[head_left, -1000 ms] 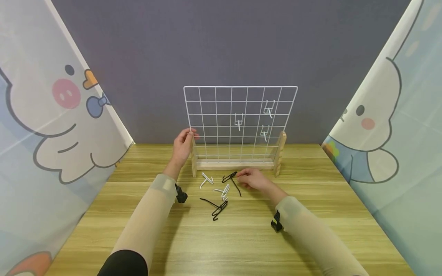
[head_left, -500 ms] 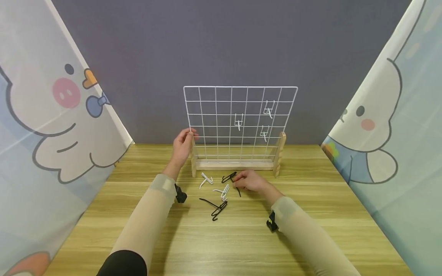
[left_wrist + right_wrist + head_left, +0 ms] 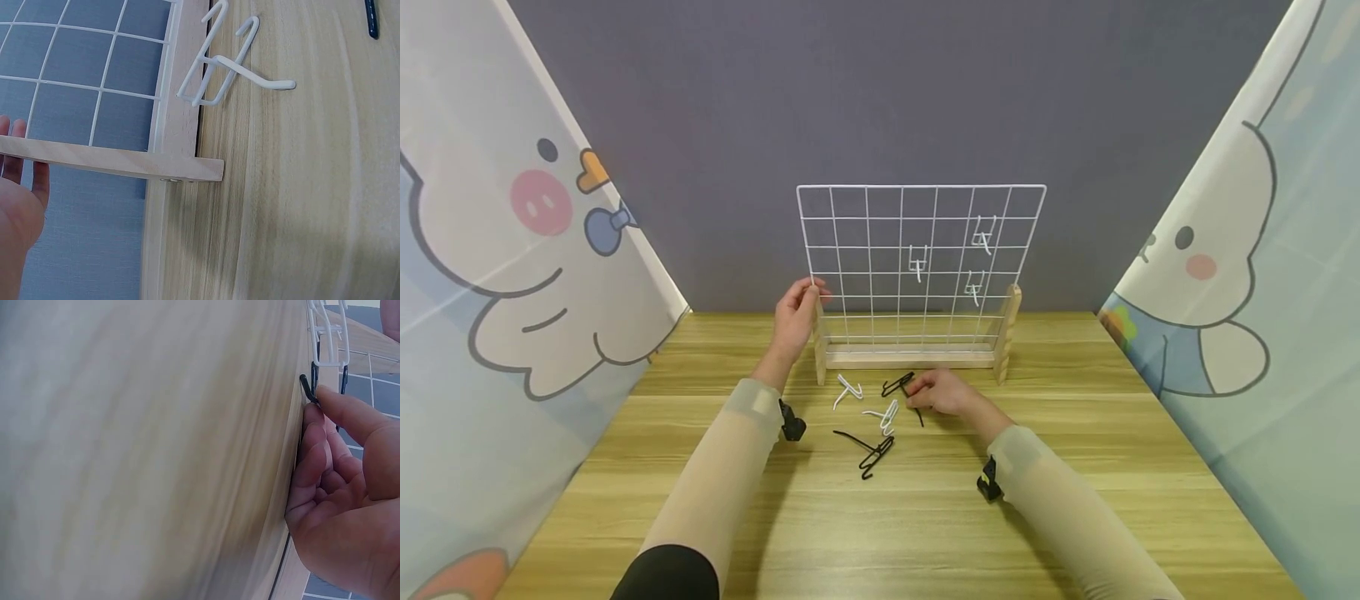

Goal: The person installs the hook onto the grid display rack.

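Note:
My left hand (image 3: 794, 318) holds the left wooden side post (image 3: 821, 350) of a white wire grid rack (image 3: 921, 186). In the left wrist view, its fingers (image 3: 40, 181) reach round that post (image 3: 112, 160). Just in front of the rack, my right hand (image 3: 945, 392) pinches the straight arm of a black wire hook (image 3: 898, 384), which lies at the table. The right wrist view has the thumb and fingertips meeting at the black hook's tip (image 3: 307, 389). Much of this hook is hidden behind white wire and fingers there.
Two white hooks (image 3: 850, 388) and another black hook (image 3: 877, 455) lie on the wooden table (image 3: 880, 533) between the arms. Three white hooks (image 3: 918, 265) hang on the right half of the grid. A grey wall (image 3: 917, 92) stands behind, with printed cloths (image 3: 572, 333) at both sides.
My right hand has shifted slightly left and closed its fingertips on the black hook's arm, then stayed there. The left hand keeps its place on the post.

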Demonstrator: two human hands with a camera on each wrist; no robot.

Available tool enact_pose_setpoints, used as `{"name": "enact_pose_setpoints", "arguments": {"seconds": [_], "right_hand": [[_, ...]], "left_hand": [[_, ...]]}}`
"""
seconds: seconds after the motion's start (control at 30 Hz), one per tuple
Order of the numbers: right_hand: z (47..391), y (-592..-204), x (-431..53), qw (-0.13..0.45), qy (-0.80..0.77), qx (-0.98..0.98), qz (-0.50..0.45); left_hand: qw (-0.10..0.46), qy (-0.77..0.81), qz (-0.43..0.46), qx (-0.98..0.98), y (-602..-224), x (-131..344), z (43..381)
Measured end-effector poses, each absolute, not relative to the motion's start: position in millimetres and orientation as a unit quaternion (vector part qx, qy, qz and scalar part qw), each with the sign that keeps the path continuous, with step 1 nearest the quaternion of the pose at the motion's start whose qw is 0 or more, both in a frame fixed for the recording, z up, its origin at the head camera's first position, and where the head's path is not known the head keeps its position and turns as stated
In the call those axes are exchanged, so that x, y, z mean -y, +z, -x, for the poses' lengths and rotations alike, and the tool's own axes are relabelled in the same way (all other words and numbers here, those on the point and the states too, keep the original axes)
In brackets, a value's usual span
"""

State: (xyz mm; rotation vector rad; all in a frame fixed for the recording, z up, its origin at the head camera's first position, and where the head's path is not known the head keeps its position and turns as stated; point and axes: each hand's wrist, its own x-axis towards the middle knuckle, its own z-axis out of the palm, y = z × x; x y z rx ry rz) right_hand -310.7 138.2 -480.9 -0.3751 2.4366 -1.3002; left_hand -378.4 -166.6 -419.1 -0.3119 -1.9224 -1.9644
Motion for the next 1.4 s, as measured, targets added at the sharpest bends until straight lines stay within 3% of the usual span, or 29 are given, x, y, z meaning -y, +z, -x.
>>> {"name": "enact_pose_setpoints", "arguments": {"seconds": [0.67,1.4], "right_hand": [[306,-478,-135,0.140,-0.426,-0.884,0.131],[307,-479,-149,0.167,-0.535,-0.824,0.082]], "left_hand": [[0.195,-0.703,0.113,0.675,-423,166,382],[0.192,-0.701,0.113,0.678,-422,166,383]]}}
